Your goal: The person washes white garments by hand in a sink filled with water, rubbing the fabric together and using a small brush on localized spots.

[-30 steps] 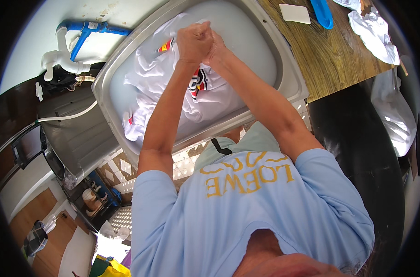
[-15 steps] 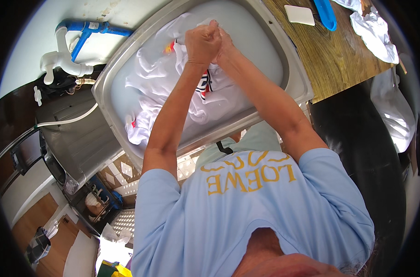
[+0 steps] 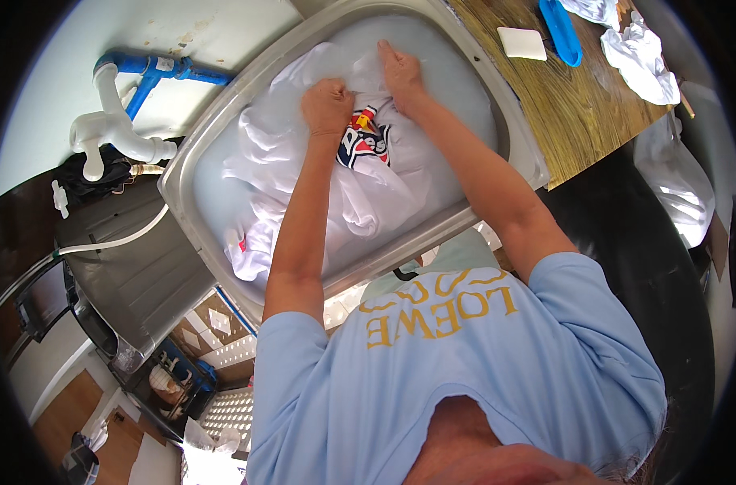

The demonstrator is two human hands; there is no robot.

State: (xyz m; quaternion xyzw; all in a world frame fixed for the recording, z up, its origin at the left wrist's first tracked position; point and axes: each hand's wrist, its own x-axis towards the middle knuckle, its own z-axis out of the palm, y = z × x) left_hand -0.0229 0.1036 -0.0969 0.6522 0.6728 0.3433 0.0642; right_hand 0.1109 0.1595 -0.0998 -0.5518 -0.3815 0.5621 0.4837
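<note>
- At work over a white garment [image 3: 283,158], half-submerged in cloudy water [image 3: 463,105] in a gray basin [image 3: 178,182].
- Clutching its cloth in a tightly closed left hand [image 3: 327,107].
- Holding the right hand [image 3: 403,78] nearby, with partly curled fingers (whether around cloth, cannot tell).

Left hand [image 3: 328,106] fisted on wet white garment with red-yellow-navy print [image 3: 368,194], in grey rectangular basin [image 3: 531,166] of cloudy water [image 3: 457,77]. Right hand [image 3: 401,74] apart, half-curled. Wood-grain worktop [image 3: 582,121] alongside: white rectangular slab [image 3: 523,44].
</note>
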